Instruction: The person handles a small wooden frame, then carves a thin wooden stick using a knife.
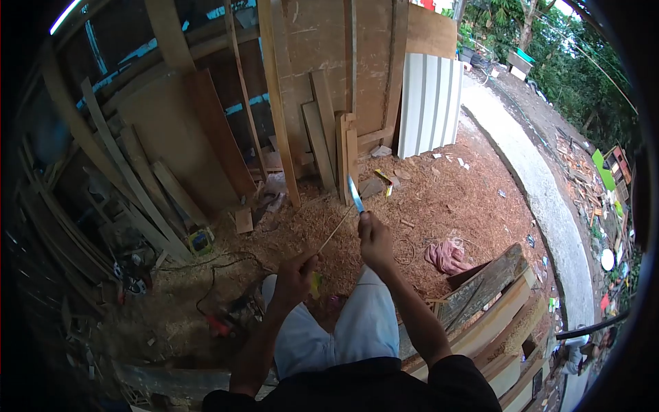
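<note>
Above shavings-covered ground [439, 199] before a wood-panelled wall [309, 41], the left hand [296, 276] grasps a thin strip [334, 232], the right hand [375, 240] a knife [355, 195] near its far end; shaping appears incomplete, the remainder indeterminable.

Head cam, facing fwd & down, v. wide fisheye, close above trousers [367, 312], wall [312, 41] in bg

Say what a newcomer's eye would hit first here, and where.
First, probably the bright-bladed knife in the right hand, mid-frame, near the thin stick in the left hand. Next, the white ribbed sheet standing by the right end of the wooden wall, and the pink cloth on the shavings-strewn ground, right of the hands.
</note>
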A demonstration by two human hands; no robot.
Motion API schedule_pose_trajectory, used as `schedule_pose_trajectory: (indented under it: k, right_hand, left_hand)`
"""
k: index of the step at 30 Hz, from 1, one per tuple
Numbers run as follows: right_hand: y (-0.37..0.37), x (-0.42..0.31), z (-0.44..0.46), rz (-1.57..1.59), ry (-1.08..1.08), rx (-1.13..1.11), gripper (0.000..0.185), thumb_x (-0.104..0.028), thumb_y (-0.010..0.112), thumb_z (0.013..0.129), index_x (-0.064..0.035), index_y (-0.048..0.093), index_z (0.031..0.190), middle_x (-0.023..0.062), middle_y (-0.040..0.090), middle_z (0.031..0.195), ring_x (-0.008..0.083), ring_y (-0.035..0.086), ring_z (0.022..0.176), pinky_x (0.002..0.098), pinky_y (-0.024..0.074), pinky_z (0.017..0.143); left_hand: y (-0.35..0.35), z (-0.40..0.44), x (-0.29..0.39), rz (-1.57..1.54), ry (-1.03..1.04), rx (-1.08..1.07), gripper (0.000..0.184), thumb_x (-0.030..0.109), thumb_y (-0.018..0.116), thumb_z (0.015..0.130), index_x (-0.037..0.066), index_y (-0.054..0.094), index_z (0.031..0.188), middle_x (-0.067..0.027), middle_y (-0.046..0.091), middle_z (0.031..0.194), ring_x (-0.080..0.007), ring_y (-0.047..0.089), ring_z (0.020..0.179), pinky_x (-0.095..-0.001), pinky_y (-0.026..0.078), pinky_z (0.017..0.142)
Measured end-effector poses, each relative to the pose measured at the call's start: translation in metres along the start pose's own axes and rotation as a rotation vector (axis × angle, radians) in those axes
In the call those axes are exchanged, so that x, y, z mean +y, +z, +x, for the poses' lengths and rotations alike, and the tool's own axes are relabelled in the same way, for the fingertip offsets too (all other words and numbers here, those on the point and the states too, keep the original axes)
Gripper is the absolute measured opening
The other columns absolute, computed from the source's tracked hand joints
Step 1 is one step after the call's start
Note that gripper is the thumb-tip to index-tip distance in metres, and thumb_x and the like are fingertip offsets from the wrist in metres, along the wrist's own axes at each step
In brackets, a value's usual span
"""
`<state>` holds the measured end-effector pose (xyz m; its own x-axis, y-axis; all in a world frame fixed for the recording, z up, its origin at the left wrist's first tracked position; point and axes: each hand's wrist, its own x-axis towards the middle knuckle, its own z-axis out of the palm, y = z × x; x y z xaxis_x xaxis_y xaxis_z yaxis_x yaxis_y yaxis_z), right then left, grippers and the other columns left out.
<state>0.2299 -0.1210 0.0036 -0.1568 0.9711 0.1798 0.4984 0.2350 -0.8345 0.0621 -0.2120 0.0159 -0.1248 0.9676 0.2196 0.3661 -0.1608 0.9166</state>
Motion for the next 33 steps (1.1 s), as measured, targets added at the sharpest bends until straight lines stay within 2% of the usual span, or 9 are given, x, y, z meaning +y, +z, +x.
schedule_pose_trajectory:
  k: [3, 7, 12, 16, 18, 22, 27, 30, 33]
  right_hand:
    - [0.013, -0.016, -0.022, -0.029, -0.398, -0.122, 0.026, -0.023, 0.040, 0.093, -0.0028, 0.048, 0.078, 0.0169, 0.049, 0.055, 0.0356, 0.052, 0.048, 0.0447, 0.0388, 0.047]
    - [-0.007, -0.023, 0.013, 0.047, -0.033, 0.073, 0.027, -0.024, 0.038, 0.094, -0.0042, 0.048, 0.078, 0.0182, 0.051, 0.056, 0.0397, 0.053, 0.051, 0.0461, 0.0384, 0.047]
    - [0.013, -0.015, -0.007, -0.088, -0.256, -0.055, 0.033, -0.028, 0.037, 0.095, -0.0019, 0.046, 0.077, 0.0168, 0.048, 0.052, 0.0362, 0.051, 0.047, 0.0444, 0.0367, 0.046]
    - [0.008, -0.023, -0.002, 0.015, 0.019, 0.025, 0.027, -0.023, 0.038, 0.094, -0.0023, 0.046, 0.078, 0.0190, 0.048, 0.054, 0.0402, 0.052, 0.051, 0.0456, 0.0368, 0.046]
    - [0.028, -0.017, -0.023, -0.016, -0.351, -0.031, 0.032, -0.026, 0.036, 0.095, -0.0020, 0.047, 0.077, 0.0179, 0.047, 0.052, 0.0373, 0.051, 0.048, 0.0436, 0.0379, 0.045]
    - [0.000, -0.022, 0.011, 0.017, 0.057, 0.063, 0.023, -0.021, 0.042, 0.092, -0.0036, 0.049, 0.079, 0.0206, 0.049, 0.054, 0.0391, 0.052, 0.049, 0.0453, 0.0399, 0.046]
    - [0.017, -0.010, -0.015, -0.025, -0.276, -0.048, 0.028, -0.026, 0.045, 0.092, -0.0036, 0.049, 0.076, 0.0189, 0.049, 0.054, 0.0376, 0.053, 0.050, 0.0445, 0.0392, 0.045]
    - [-0.005, -0.020, 0.013, -0.018, 0.125, 0.002, 0.015, -0.015, 0.050, 0.088, -0.0023, 0.048, 0.080, 0.0206, 0.053, 0.063, 0.0399, 0.054, 0.056, 0.0458, 0.0405, 0.047]
    - [0.014, -0.026, -0.026, -0.103, -0.155, -0.084, 0.018, -0.016, 0.049, 0.088, -0.0002, 0.046, 0.081, 0.0207, 0.053, 0.068, 0.0396, 0.053, 0.055, 0.0456, 0.0395, 0.047]
  left_hand:
    - [-0.006, 0.006, -0.018, 0.041, -0.079, -0.060, 0.015, 0.011, 0.050, 0.089, 0.000, 0.059, 0.095, -0.0105, 0.062, 0.076, -0.0144, 0.060, 0.068, -0.0279, 0.045, 0.060]
    - [-0.004, 0.001, -0.003, 0.046, -0.060, -0.043, 0.016, 0.011, 0.050, 0.089, 0.000, 0.059, 0.095, -0.0103, 0.061, 0.074, -0.0139, 0.058, 0.064, -0.0277, 0.044, 0.058]
    - [-0.004, 0.000, -0.024, 0.027, 0.037, -0.007, 0.018, 0.013, 0.049, 0.089, 0.000, 0.059, 0.096, -0.0108, 0.062, 0.072, -0.0147, 0.058, 0.062, -0.0286, 0.044, 0.057]
    - [-0.001, -0.004, -0.018, 0.034, -0.040, -0.055, 0.018, 0.011, 0.049, 0.089, 0.000, 0.059, 0.097, -0.0117, 0.063, 0.075, -0.0165, 0.061, 0.066, -0.0297, 0.045, 0.059]
    - [-0.004, 0.004, -0.016, 0.070, 0.028, -0.030, 0.018, 0.011, 0.049, 0.089, 0.000, 0.059, 0.098, -0.0123, 0.063, 0.076, -0.0183, 0.062, 0.067, -0.0303, 0.046, 0.059]
    - [-0.005, -0.001, -0.007, 0.062, -0.021, -0.069, 0.017, 0.010, 0.049, 0.088, 0.000, 0.059, 0.098, -0.0129, 0.063, 0.077, -0.0198, 0.063, 0.070, -0.0308, 0.046, 0.060]
    - [-0.005, -0.001, -0.022, 0.085, -0.057, -0.044, 0.017, 0.011, 0.050, 0.089, 0.000, 0.058, 0.099, -0.0137, 0.063, 0.080, -0.0213, 0.062, 0.072, -0.0312, 0.046, 0.062]
    - [-0.002, -0.003, 0.000, 0.096, -0.023, -0.051, 0.017, 0.011, 0.050, 0.089, 0.000, 0.058, 0.098, -0.0139, 0.063, 0.080, -0.0219, 0.062, 0.072, -0.0309, 0.047, 0.063]
    - [-0.002, 0.003, -0.001, 0.064, -0.087, -0.055, 0.016, 0.011, 0.050, 0.089, 0.000, 0.058, 0.097, -0.0141, 0.063, 0.080, -0.0221, 0.062, 0.072, -0.0302, 0.047, 0.064]
